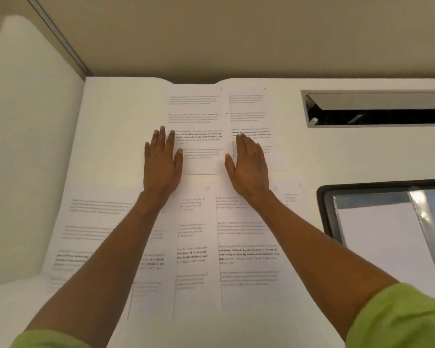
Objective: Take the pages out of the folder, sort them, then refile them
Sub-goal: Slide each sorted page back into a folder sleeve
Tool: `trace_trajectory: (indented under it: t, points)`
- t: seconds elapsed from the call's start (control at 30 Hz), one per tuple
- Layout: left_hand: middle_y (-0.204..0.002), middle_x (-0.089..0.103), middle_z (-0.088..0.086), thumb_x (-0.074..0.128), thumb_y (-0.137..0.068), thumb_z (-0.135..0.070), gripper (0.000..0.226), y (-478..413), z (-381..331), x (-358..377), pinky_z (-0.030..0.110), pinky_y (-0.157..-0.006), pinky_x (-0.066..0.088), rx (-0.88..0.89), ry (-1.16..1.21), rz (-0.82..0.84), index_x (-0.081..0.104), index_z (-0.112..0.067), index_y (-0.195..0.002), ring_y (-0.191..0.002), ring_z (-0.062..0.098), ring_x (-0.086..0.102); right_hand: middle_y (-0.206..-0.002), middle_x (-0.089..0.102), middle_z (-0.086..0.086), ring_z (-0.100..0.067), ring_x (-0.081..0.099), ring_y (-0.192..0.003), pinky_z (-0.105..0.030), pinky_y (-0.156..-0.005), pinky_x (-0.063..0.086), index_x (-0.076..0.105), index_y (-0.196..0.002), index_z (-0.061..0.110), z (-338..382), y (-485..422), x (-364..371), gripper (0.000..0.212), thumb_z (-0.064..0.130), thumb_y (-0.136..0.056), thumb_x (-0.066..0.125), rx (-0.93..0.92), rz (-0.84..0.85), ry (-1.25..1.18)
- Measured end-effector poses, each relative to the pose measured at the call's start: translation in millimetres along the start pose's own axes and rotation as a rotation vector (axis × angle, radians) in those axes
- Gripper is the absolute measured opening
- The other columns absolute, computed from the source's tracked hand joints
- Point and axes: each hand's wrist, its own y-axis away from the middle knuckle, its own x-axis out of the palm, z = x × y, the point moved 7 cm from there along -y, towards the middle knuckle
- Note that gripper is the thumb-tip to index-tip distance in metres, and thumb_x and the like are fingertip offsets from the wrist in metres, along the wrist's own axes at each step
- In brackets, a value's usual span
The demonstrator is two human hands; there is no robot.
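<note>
Several printed pages lie spread over the white desk (116, 116). In the far row, one page (199, 116) lies between my hands and overlaps a second page (251, 106) to its right. My left hand (162, 162) lies flat with straight fingers at that page's left edge. My right hand (249, 164) lies flat on the overlap of the two pages. In the near row are more overlapping pages (246, 247), one at the left (93, 222). The folder (377, 227), black-edged with a clear cover, lies at the right.
A white partition (28, 121) stands along the desk's left side, and a beige wall (236, 36) runs behind it. A cable slot (377, 109) with a metal flap opens in the desk at the far right. My sleeves are lime green.
</note>
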Motion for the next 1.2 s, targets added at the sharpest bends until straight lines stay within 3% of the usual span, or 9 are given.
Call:
trace_trajectory:
  t: [0.27, 0.5, 0.6, 0.67, 0.77, 0.9, 1.0, 1.1, 1.2]
  points:
    - [-0.173, 0.018, 0.013, 0.036, -0.112, -0.033, 0.056, -22, 15, 19, 0.049, -0.131, 0.007, -0.015, -0.064, -0.001, 0.030, -0.016, -0.164, -0.161, 0.028, 0.011, -0.171, 0.011, -0.010, -0.027, 0.009, -0.158, -0.045, -0.129, 0.004, 0.019, -0.162, 0.008, -4, -63, 20, 0.071, 0.051, -0.106, 0.026, 0.064, 0.057, 0.190]
    - [-0.173, 0.018, 0.012, 0.031, -0.111, -0.038, 0.058, -21, 16, 24, 0.049, -0.131, 0.009, -0.020, -0.141, -0.029, 0.028, -0.017, -0.165, -0.161, 0.028, 0.012, -0.170, 0.015, -0.010, -0.026, 0.012, -0.158, -0.045, -0.129, 0.006, 0.024, -0.161, 0.008, 9, -68, 23, 0.069, 0.051, -0.107, 0.027, 0.024, 0.018, 0.186]
    - [-0.173, 0.018, 0.012, 0.032, -0.111, -0.037, 0.057, -20, 15, 23, 0.049, -0.131, 0.009, -0.022, -0.145, -0.031, 0.028, -0.017, -0.165, -0.162, 0.028, 0.011, -0.161, 0.038, -0.011, -0.029, 0.032, -0.149, -0.044, -0.126, 0.021, 0.039, -0.153, 0.009, 21, -68, 12, 0.060, 0.046, -0.105, 0.039, 0.020, -0.098, 0.029]
    - [-0.173, 0.018, 0.012, 0.033, -0.112, -0.037, 0.057, -20, 14, 22, 0.049, -0.131, 0.009, -0.021, -0.139, -0.035, 0.028, -0.017, -0.165, -0.161, 0.028, 0.012, -0.144, 0.055, -0.008, -0.027, 0.050, -0.133, -0.042, -0.116, 0.038, 0.048, -0.145, 0.010, 29, -68, 6, 0.051, 0.040, -0.103, 0.048, 0.024, -0.167, -0.121]
    - [-0.174, 0.017, 0.011, 0.032, -0.112, -0.037, 0.056, -20, 14, 22, 0.047, -0.132, 0.007, -0.022, -0.142, -0.027, 0.028, -0.018, -0.165, -0.162, 0.027, 0.011, -0.134, 0.064, -0.006, -0.022, 0.062, -0.118, -0.038, -0.100, 0.053, 0.050, -0.139, 0.014, 36, -71, 2, 0.042, 0.028, -0.100, 0.059, 0.160, -0.141, -0.452]
    - [-0.174, 0.016, 0.010, 0.031, -0.113, -0.037, 0.056, -21, 15, 21, 0.046, -0.132, 0.005, -0.024, -0.133, -0.014, 0.028, -0.018, -0.165, -0.162, 0.026, 0.009, -0.119, 0.071, -0.008, -0.019, 0.066, -0.094, -0.026, -0.076, 0.059, 0.064, -0.123, 0.008, 23, -75, 2, 0.029, 0.002, -0.095, 0.058, 0.480, -0.092, -0.733]
    - [-0.174, 0.017, 0.011, 0.034, -0.113, -0.035, 0.054, -22, 14, 17, 0.048, -0.132, 0.005, -0.035, -0.052, -0.004, 0.031, -0.018, -0.164, -0.162, 0.027, 0.011, -0.110, 0.073, -0.006, -0.017, 0.064, -0.083, -0.013, -0.052, 0.043, 0.068, -0.105, 0.011, 16, -75, 2, 0.026, -0.005, -0.091, 0.055, 0.577, -0.048, -0.839]
    - [-0.174, 0.018, 0.010, 0.035, -0.113, -0.038, 0.053, -21, 14, 7, 0.049, -0.131, 0.006, -0.105, 0.053, -0.034, 0.033, -0.023, -0.163, -0.161, 0.028, 0.013, -0.103, 0.072, -0.002, -0.017, 0.066, -0.081, -0.014, -0.052, 0.048, 0.069, -0.101, 0.016, 10, -70, -9, 0.027, -0.005, -0.090, 0.056, 0.580, -0.030, -0.927]
    - [-0.173, 0.021, 0.011, 0.035, -0.112, -0.041, 0.055, -18, 15, -11, 0.047, -0.131, 0.013, -0.177, 0.153, -0.100, 0.034, -0.021, -0.163, -0.160, 0.029, 0.017, -0.105, 0.074, -0.002, -0.024, 0.072, -0.092, -0.031, -0.074, 0.061, 0.069, -0.100, 0.018, -1, -59, -20, 0.027, -0.004, -0.090, 0.057, 0.583, -0.001, -1.013]
